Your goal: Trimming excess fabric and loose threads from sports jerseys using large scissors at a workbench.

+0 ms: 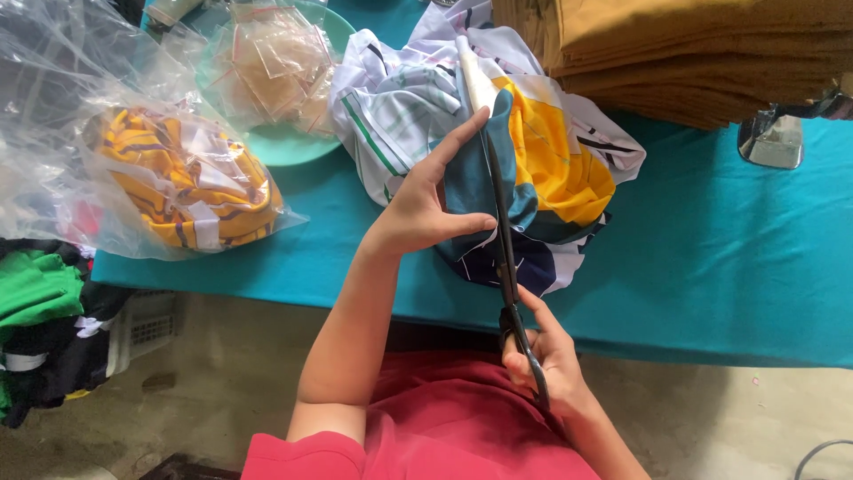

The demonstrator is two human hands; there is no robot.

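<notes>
Head view showed the left hand with its fingers closed on a teal, yellow and white fabric piece lying bunched on the teal worktop, near its front edge. The right hand, below that edge, had its fingers wrapped through the handles of long black scissors, whose blades ran up along the fabric. A clear bag of yellow striped cloth lay well to the left, and a stack of mustard fabric sat at the far right.

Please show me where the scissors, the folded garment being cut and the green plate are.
scissors (499, 222), head view, on the blade.
folded garment (555, 156), head view, yellow panel.
green plate (289, 147), head view, front rim.
</notes>
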